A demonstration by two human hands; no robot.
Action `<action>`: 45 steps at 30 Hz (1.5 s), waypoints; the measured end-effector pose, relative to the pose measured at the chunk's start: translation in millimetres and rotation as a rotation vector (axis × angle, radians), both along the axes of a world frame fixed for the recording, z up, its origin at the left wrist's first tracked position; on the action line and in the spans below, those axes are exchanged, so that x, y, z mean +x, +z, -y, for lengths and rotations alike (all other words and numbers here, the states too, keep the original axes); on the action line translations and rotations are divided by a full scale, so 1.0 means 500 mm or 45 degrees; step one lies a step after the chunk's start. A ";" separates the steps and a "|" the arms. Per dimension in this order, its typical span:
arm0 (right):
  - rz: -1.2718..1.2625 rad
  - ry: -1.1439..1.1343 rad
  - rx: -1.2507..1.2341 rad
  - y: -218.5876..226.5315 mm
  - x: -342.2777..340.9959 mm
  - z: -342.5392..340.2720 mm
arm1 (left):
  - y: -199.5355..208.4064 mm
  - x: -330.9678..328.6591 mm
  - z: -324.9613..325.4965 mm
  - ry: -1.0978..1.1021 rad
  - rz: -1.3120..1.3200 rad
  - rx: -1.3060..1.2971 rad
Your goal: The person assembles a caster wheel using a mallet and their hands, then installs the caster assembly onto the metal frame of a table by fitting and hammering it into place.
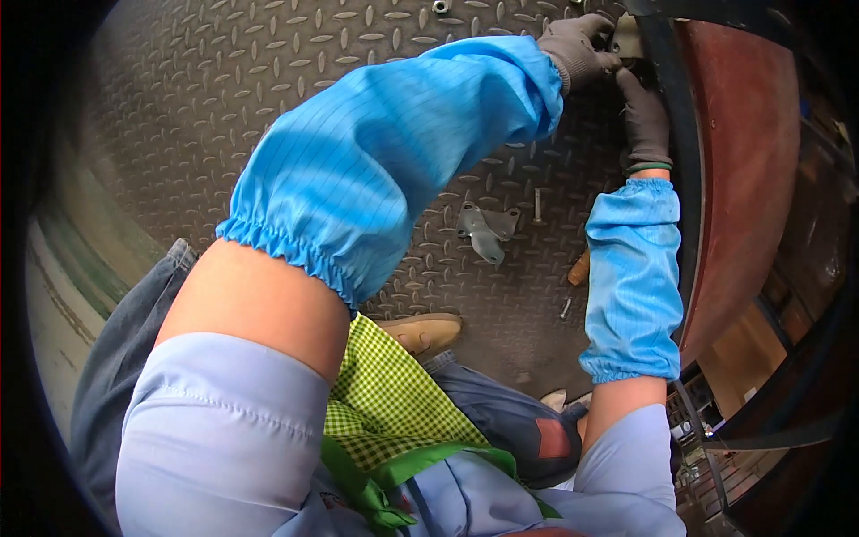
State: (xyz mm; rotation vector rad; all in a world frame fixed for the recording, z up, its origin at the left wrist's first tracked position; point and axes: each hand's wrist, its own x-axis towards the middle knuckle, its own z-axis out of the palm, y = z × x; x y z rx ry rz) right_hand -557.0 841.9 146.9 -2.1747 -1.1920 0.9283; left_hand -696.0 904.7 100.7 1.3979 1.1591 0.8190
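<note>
At the upper right, a pale metal bracket (628, 38) sits against the dark edge of a frame (667, 98). My left hand (577, 49), in a grey-brown glove, reaches it from the left with its fingers curled and pinched at its side. Whatever small part is between those fingertips is hidden. Just below, my gloved right hand (646, 116) lies along the frame, its visible fingers drawn together at the bracket's lower edge. I cannot make out what they grip. Both forearms wear blue sleeve covers.
Loose metal brackets (488, 231) and a bolt (538, 206) lie on the dark tread-plate floor (295, 80). A wooden-looking handle (580, 268) and a small screw (565, 309) are near my right sleeve. A nut (440, 6) lies at the far edge. A curved red panel (743, 161) borders the right.
</note>
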 end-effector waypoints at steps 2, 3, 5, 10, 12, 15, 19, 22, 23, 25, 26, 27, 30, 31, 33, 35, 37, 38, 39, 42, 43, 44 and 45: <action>0.007 0.012 0.035 0.005 -0.020 0.004 | 0.000 -0.009 -0.002 0.026 0.033 0.033; 0.019 0.019 0.072 0.010 -0.027 0.006 | 0.000 -0.010 -0.001 0.048 0.071 0.067; 0.005 -0.019 -0.017 0.036 -0.038 0.003 | 0.004 0.000 0.000 0.047 0.079 -0.009; -0.085 -0.037 0.094 0.023 -0.040 -0.004 | -0.009 0.000 -0.009 0.032 0.041 -0.072; -0.373 -0.128 0.092 0.028 -0.028 0.002 | 0.013 0.002 -0.010 -0.010 -0.053 -0.057; -0.246 -0.190 -0.154 0.034 -0.023 0.006 | 0.038 -0.028 -0.016 -0.109 0.174 -0.123; -0.480 -0.104 0.066 0.022 -0.040 0.002 | 0.030 -0.036 -0.019 -0.086 0.409 -0.299; -0.453 -0.100 0.025 0.025 -0.020 0.003 | 0.037 -0.033 -0.010 -0.053 0.373 -0.191; -0.466 -0.140 -0.005 0.025 -0.025 0.004 | 0.033 -0.037 -0.009 -0.040 0.364 -0.203; -0.491 -0.218 -0.067 0.023 -0.035 0.004 | 0.031 -0.033 -0.006 0.001 0.345 -0.193; -0.485 -0.221 -0.066 0.018 -0.027 0.006 | 0.040 -0.028 -0.006 0.033 0.337 -0.180; -0.385 -0.126 0.047 0.011 -0.019 0.006 | 0.046 -0.028 -0.007 0.030 0.344 -0.180; -0.299 -0.055 0.145 0.009 -0.017 0.011 | 0.052 -0.034 -0.012 -0.027 0.257 -0.260; -0.314 -0.083 0.134 0.010 -0.020 0.013 | 0.053 -0.033 -0.015 -0.039 0.204 -0.240; -0.338 -0.114 0.134 0.016 -0.036 0.006 | 0.043 -0.035 -0.026 -0.053 0.150 -0.212; -0.367 -0.146 0.130 0.023 -0.054 0.002 | 0.031 -0.049 -0.033 -0.081 0.198 -0.118; -0.100 -0.121 0.054 0.036 -0.073 0.004 | 0.031 -0.053 -0.038 -0.125 0.232 -0.154; -0.269 -0.247 -0.041 0.041 -0.067 -0.003 | 0.044 -0.051 -0.042 -0.148 0.172 -0.106; -0.269 -0.262 -0.025 0.036 -0.074 0.000 | 0.056 -0.049 -0.046 -0.170 0.112 -0.057; -0.166 -0.073 0.396 0.040 -0.111 0.012 | 0.077 -0.029 -0.004 -0.088 -0.391 0.123; -0.238 -0.019 0.389 0.037 -0.126 0.013 | 0.042 -0.060 -0.016 -0.160 -0.252 0.044; -0.284 -0.062 0.311 0.037 -0.128 0.015 | 0.050 -0.061 -0.016 -0.183 -0.316 0.077; -0.325 -0.105 0.237 0.041 -0.129 0.020 | 0.064 -0.059 -0.015 -0.205 -0.373 0.113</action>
